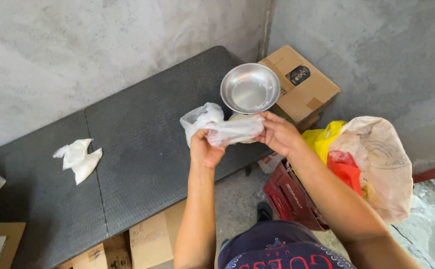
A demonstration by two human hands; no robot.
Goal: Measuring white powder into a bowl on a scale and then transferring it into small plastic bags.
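My left hand (205,148) and my right hand (279,133) together hold a thin white plastic bag (217,126) stretched between them, above the right end of a dark folding table (128,144). Just beyond my right hand a shiny round steel bowl (250,88) sits tilted on top of a second round container whose rim barely shows under the bag. A crumpled white plastic bag (78,158) lies on the table at the left, apart from my hands.
A cardboard box (302,84) stands in the corner behind the bowl. On the floor at the right are a dark red crate (290,197) and a large sack (379,164) with yellow and red bags inside. More cardboard boxes (150,239) lie under the table.
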